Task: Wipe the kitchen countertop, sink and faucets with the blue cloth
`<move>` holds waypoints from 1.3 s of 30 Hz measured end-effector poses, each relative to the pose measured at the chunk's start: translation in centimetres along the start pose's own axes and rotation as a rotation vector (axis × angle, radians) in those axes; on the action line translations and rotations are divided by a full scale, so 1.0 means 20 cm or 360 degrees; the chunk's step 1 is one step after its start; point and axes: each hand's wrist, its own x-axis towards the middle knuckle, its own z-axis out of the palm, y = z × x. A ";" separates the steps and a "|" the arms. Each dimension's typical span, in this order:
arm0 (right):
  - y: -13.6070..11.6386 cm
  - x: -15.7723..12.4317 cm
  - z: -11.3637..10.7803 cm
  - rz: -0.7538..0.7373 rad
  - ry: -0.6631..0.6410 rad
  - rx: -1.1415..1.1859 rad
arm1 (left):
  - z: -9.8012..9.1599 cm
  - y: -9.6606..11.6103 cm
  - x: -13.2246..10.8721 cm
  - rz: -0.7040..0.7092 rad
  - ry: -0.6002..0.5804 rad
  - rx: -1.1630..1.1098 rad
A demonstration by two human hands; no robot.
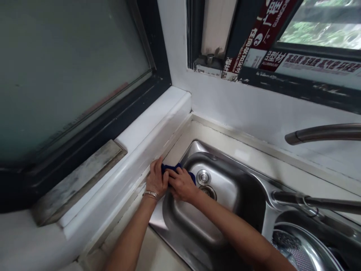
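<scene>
A dark blue cloth (172,166) is bunched up over the left rim of the steel sink (194,235), close to the back corner of the counter. My right hand (182,183) is closed on the cloth, which shows above its fingers and past its knuckles. My left hand (156,180), with bracelets at the wrist, holds the cloth's left end, its fingers close against the low white wall. The two hands meet at the fingers, and part of the cloth is hidden under them. Below, in the basin, lie a round metal strainer (203,177) and the drain (208,192).
A curved faucet spout (324,132) reaches in from the right, and a metal tube (318,201) lies across the sink divider. The second basin holds a metal colander (299,248). A stone strip (84,180) rests on the left sill beneath a dark-framed window (113,131).
</scene>
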 end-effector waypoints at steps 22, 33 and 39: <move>0.15 0.28 -0.19 0.0524 0.0039 -0.0358 | 0.00 0.02 0.01 0.0031 -0.0025 0.0001; 0.08 0.17 -0.13 0.0086 -0.0080 -0.0061 | -0.02 0.02 0.02 0.0269 0.0135 0.0220; 0.38 0.28 -0.24 0.0665 0.0071 -0.0194 | -0.05 0.06 0.05 0.0297 0.0003 0.0221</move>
